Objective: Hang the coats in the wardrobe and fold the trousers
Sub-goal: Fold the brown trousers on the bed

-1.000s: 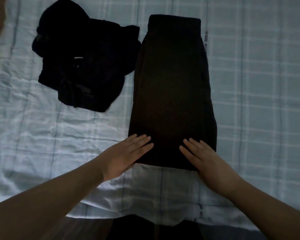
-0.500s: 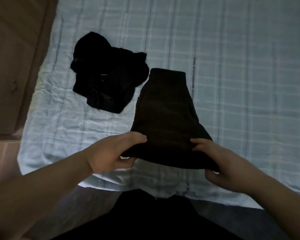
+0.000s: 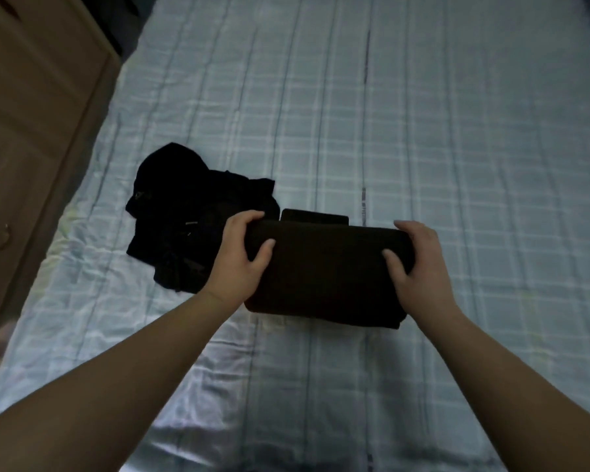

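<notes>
At the far left stands a brown wooden cabinet (image 3: 31,137), its edge close to the bed. A crumpled black garment (image 3: 191,226) lies unfolded on the pale blue checked bedsheet (image 3: 457,148), just beside the left hand (image 3: 242,258). The left hand grips the left end of the dark brown folded trousers (image 3: 327,274), thumb on top, fingers curled over the far edge. The right hand (image 3: 419,264) grips the right end likewise. The trousers rest on the bed in a compact fold; a lower layer protrudes at the far edge. Judgement: folding is nearly complete; the black garment remains unhandled. Open sheet lies to the right and beyond.
</notes>
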`<state>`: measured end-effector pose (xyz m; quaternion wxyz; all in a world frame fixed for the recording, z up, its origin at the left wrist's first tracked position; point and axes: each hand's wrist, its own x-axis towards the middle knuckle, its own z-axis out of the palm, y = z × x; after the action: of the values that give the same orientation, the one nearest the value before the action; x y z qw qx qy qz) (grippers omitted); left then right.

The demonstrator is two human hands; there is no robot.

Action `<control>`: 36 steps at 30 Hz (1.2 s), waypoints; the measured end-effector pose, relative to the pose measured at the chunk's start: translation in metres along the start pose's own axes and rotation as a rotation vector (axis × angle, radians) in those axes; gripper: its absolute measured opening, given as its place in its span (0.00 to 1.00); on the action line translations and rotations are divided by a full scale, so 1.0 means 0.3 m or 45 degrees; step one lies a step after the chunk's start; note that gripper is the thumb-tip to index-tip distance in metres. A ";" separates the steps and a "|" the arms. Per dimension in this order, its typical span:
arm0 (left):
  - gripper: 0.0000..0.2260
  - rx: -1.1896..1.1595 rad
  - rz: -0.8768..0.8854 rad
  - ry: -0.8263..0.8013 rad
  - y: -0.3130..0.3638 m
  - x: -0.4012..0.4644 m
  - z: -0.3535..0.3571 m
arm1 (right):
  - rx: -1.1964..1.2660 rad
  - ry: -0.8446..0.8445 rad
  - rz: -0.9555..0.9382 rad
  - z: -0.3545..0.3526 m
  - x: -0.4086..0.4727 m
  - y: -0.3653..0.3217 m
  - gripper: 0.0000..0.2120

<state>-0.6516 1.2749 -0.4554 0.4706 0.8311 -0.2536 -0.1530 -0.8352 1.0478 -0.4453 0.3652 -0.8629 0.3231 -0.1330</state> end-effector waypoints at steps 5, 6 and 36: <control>0.11 0.146 -0.150 0.117 -0.096 0.206 0.119 | -0.292 0.102 -0.194 0.157 0.080 0.013 0.23; 0.11 0.180 -0.183 0.101 -0.117 0.236 0.140 | -0.432 0.017 -0.292 0.205 0.076 0.020 0.25; 0.33 0.834 0.052 -0.511 -0.544 0.274 0.445 | -0.537 -0.477 0.046 0.660 0.232 0.368 0.35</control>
<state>-0.6045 1.2042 -0.6650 0.1239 0.8858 -0.3927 -0.2141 -0.7412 1.0521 -0.6630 0.2334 -0.9234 0.2859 0.1057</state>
